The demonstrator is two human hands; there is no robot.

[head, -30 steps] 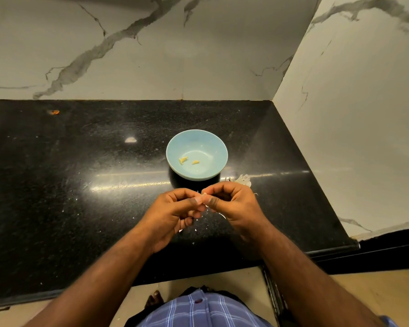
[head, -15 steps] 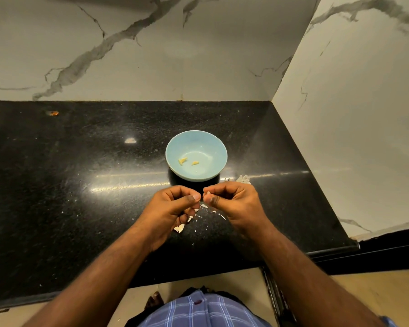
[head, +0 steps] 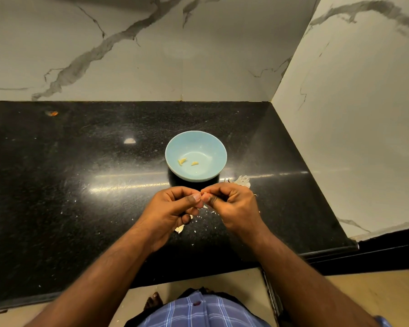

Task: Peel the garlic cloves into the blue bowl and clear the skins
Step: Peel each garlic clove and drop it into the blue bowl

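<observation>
Both hands meet just in front of the blue bowl (head: 196, 140), the left hand (head: 172, 208) and right hand (head: 234, 205) pinching a garlic clove (head: 204, 194) between their fingertips, so the peeling step looks to be under way. Two peeled pieces (head: 187, 162) lie in the bowl, and skins (head: 242, 180) litter the counter (head: 80, 185). Next, the bared clove likely needs dropping into the bowl.

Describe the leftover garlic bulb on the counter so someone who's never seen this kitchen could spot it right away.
Start at the shiny black stone countertop in the marble-walled corner and find the round pale blue bowl on it. Just beyond the right hand, at the bowl's near right, lies the papery white garlic bulb. It is one ragged clump, unlike the tiny skin flakes scattered nearer the counter's edge.
</observation>
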